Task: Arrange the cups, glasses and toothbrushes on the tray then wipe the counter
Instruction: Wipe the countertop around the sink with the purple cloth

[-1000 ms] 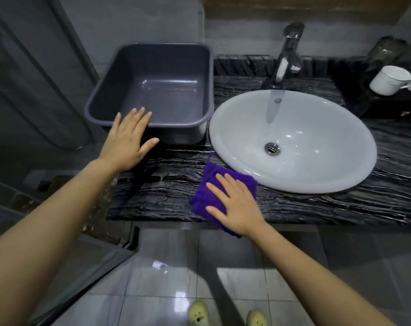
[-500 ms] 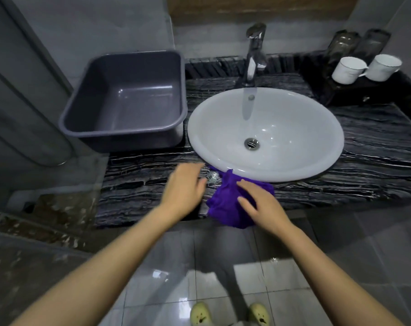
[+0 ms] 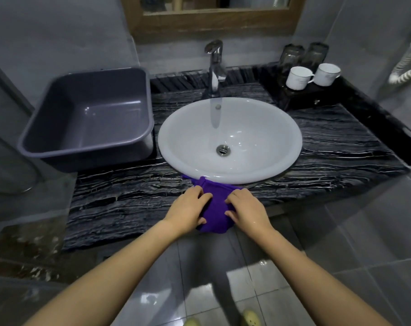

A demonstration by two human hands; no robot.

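Purple cloth (image 3: 215, 207); black counter (image 3: 129, 198) streaked with white veins; white basin (image 3: 258, 161); grey-violet tub (image 3: 86, 118); two white cups (image 3: 298, 78); wood-brown mirror frame (image 3: 214, 22).

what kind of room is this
Most likely a bathroom: a white washbasin with a chrome tap set in a dark stone counter, and a framed mirror above it.

dim, soft picture; glare on floor tiles (image 3: 150, 300); edges bend outward.

My one head view looks steeply down from standing height, close over the counter (image 3: 329, 142), squarely facing sink (image 3: 230, 140) and mirror (image 3: 214, 17).
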